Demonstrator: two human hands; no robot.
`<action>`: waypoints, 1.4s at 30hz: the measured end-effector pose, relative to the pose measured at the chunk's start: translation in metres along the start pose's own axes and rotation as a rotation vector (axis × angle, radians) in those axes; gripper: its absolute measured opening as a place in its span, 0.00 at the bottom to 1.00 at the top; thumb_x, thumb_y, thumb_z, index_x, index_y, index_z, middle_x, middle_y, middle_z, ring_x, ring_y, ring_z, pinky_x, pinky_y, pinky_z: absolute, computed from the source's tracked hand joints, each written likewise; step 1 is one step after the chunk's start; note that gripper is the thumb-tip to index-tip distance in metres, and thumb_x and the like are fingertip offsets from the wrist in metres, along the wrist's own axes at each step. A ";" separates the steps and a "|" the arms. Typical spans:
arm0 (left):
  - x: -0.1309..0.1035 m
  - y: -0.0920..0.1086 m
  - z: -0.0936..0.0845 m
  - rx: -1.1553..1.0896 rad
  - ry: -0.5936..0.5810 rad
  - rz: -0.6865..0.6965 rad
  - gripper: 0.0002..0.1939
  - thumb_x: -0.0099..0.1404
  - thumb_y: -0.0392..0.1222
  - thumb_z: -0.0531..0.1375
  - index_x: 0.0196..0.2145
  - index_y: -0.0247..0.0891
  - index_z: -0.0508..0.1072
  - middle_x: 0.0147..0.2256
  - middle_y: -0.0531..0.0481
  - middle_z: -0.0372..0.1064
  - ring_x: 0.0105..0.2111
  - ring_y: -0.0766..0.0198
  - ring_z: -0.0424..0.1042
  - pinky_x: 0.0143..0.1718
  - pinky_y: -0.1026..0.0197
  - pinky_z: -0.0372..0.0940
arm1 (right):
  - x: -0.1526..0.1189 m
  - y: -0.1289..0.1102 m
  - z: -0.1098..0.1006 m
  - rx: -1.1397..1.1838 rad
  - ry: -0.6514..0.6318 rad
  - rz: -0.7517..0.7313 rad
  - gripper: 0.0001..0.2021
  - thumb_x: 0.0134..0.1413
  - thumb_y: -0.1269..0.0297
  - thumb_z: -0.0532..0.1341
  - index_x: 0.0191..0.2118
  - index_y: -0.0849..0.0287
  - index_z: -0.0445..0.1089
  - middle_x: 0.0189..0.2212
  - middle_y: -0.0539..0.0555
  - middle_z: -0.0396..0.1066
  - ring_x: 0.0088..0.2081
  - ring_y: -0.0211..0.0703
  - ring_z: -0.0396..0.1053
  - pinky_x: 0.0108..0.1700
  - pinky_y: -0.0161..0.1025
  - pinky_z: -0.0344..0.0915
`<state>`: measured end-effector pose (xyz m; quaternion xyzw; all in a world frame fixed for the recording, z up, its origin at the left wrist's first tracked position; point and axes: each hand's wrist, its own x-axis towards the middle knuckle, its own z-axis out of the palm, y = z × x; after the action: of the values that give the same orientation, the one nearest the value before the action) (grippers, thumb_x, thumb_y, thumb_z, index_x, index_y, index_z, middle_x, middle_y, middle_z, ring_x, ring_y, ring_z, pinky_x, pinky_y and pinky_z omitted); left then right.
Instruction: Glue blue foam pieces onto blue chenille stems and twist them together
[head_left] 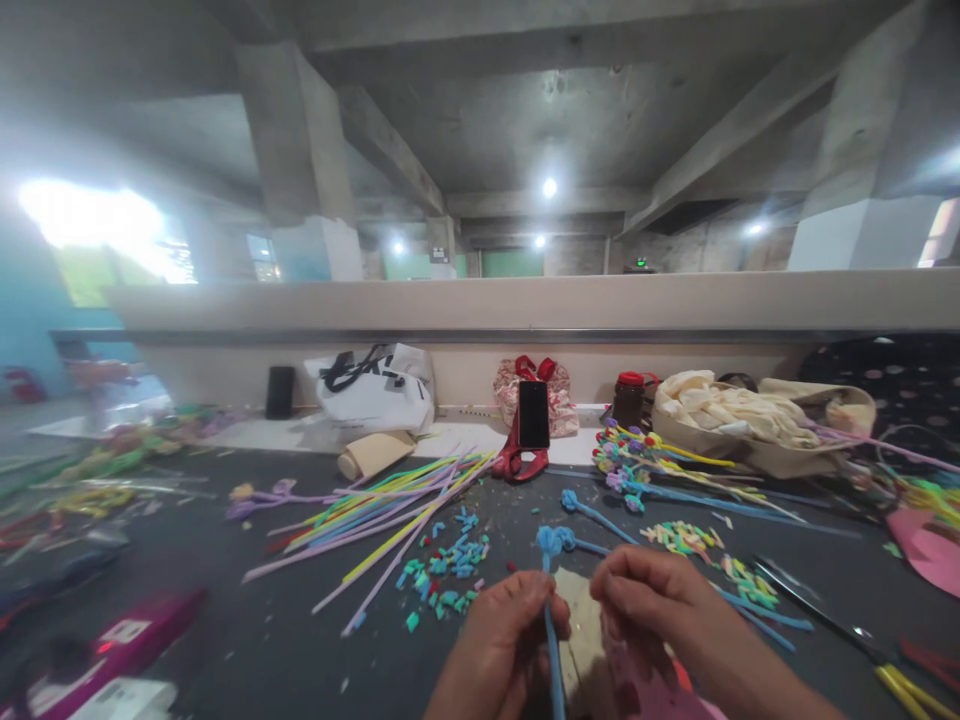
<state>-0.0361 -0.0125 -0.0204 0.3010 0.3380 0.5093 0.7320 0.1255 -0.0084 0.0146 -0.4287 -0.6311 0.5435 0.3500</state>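
Note:
Near the bottom centre, my left hand [504, 640] pinches a blue fuzzy stem [553, 655], which stands nearly upright with a knotted blue flower-like head [550, 541] on top. Just to the right, my right hand [660, 610] has its thumb and fingertips pressed together; whatever it may hold is too small to make out. The two hands are a short distance apart. Another blue stem with a curled head [570, 500] lies on the dark table behind them. Small cut pieces in blue, green and red [450, 565] lie left of the hands.
Long coloured stems [405, 500] spread at centre left. Scissors [817, 605] lie at right, near finished flower stems [626, 465]. A phone [533, 415], white bag [375, 388], red-lidded jar [630, 400] and cloth bag [750, 420] line the back. A magenta object [120, 645] sits at left.

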 end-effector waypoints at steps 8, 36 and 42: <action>-0.002 -0.001 0.002 0.046 -0.019 -0.022 0.14 0.48 0.49 0.59 0.22 0.33 0.65 0.18 0.53 0.63 0.15 0.74 0.57 0.16 0.70 0.49 | -0.004 0.009 -0.016 -0.239 -0.009 -0.073 0.13 0.48 0.55 0.53 0.19 0.55 0.61 0.13 0.49 0.58 0.17 0.38 0.56 0.19 0.34 0.54; -0.015 0.025 0.013 -0.243 -0.275 0.056 0.12 0.45 0.44 0.58 0.26 0.34 0.64 0.15 0.52 0.66 0.11 0.72 0.61 0.09 0.73 0.53 | 0.174 0.012 0.078 -1.206 -0.305 -0.578 0.12 0.46 0.74 0.53 0.34 0.56 0.72 0.32 0.52 0.69 0.33 0.39 0.66 0.33 0.33 0.58; -0.008 0.017 0.014 -0.301 -0.311 0.080 0.12 0.42 0.46 0.58 0.20 0.33 0.65 0.14 0.51 0.65 0.12 0.71 0.62 0.15 0.68 0.57 | 0.182 0.014 0.079 -1.290 -0.377 -0.644 0.09 0.48 0.71 0.53 0.32 0.58 0.71 0.30 0.53 0.67 0.28 0.39 0.64 0.28 0.33 0.54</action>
<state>-0.0365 -0.0167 0.0027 0.2767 0.1288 0.5301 0.7911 -0.0149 0.1296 -0.0169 -0.2425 -0.9685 0.0000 0.0564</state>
